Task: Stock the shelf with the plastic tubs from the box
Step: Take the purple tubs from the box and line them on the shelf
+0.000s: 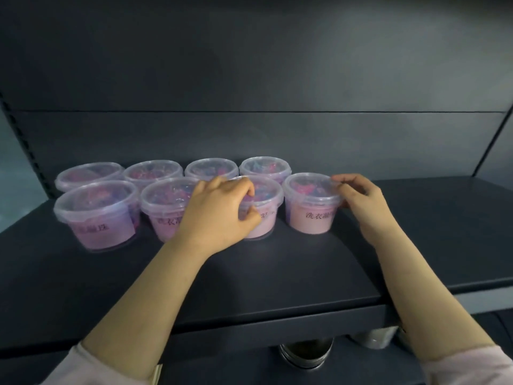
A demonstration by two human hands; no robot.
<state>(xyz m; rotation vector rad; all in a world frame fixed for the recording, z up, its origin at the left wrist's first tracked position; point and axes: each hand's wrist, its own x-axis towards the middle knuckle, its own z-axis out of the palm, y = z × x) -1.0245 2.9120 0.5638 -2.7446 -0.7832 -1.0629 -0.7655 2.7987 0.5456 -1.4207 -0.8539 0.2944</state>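
Two front tubs (311, 218) between curled fingers (347, 179)

On the front right tub (312, 218), the pink label reads 洗衣凝. On the front left tub (95, 215), the print is blurred.

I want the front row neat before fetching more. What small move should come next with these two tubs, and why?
Probably release both and draw back. The left hand grips the third front tub, the right hand pinches the rim of the end tub; both stand upright on the shelf, level with their row, rims nearly meeting.
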